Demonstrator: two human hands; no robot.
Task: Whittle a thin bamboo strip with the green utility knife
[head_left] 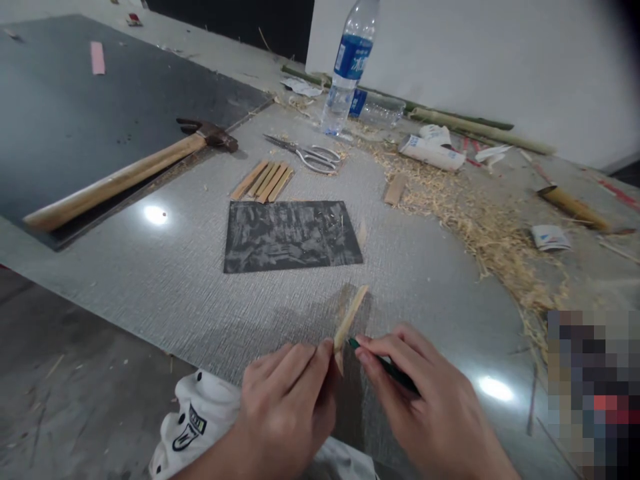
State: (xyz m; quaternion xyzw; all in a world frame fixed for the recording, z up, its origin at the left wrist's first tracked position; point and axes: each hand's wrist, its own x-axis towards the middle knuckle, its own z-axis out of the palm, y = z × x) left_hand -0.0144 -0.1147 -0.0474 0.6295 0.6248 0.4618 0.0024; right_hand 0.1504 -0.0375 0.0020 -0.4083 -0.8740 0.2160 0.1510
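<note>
Low in the head view, my left hand [290,393] is closed, pinching a pale bamboo strip [353,313] between thumb and fingers. The strip slants up and to the right, with its lower end near my thumb. My right hand [415,387] is closed round a slim dark green tool [397,375], held like a pen. The tool's green tip is close to the strip's right side; I cannot tell its exact kind or whether it touches. Beyond my hands lies a scuffed black sheet, like sandpaper [293,237]. Several short bamboo slats [263,181] lie just behind that sheet.
Scissors [305,155] and a claw hammer [130,173] lie farther back. A water bottle [350,67] stands upright near the wall. Wood shavings [480,233] spread along the right, with bamboo poles [480,130] and a bamboo piece [575,208]. The table's near edge runs on the left.
</note>
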